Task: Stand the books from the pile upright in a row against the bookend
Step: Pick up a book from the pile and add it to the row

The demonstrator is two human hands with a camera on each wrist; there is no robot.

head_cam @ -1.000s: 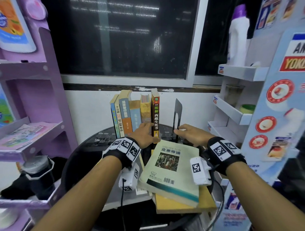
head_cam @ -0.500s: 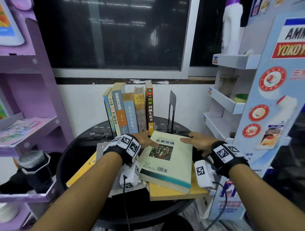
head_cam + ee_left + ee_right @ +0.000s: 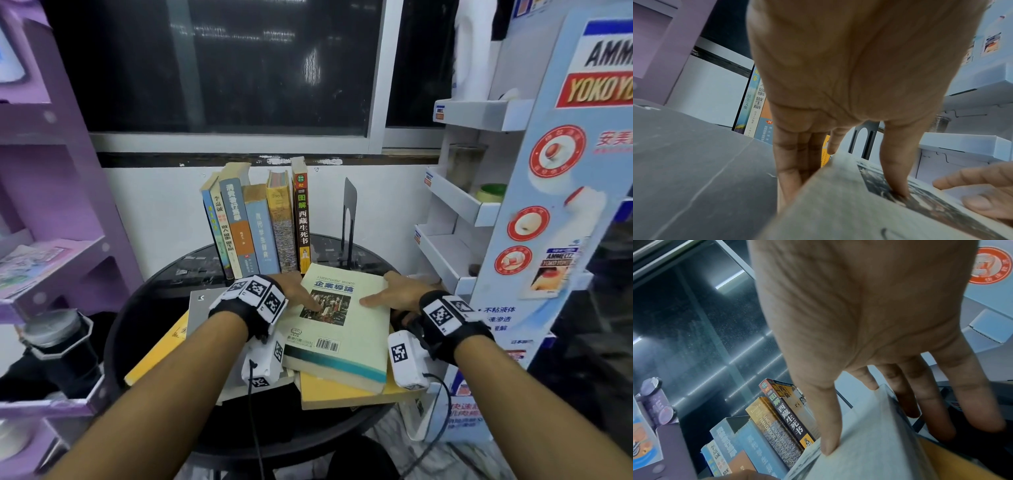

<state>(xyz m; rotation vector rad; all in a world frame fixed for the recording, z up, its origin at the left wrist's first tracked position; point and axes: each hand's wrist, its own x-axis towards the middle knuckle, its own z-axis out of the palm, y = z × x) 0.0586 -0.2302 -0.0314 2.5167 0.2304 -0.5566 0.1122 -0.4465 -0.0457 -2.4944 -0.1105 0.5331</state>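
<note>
Both hands, left and right, pinch green book edges, thumbs on cover; lift level, stand beside row, bookend side.

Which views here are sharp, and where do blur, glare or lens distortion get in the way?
Head view: mostly sharp, the pale green book has a readable title, window shows streaky reflections, shelf edges bow outward. Left wrist: the left hand fills the frame, the book cover below smears. Right wrist: book spines legible, window glare streaks, near book edge blurred.
</note>
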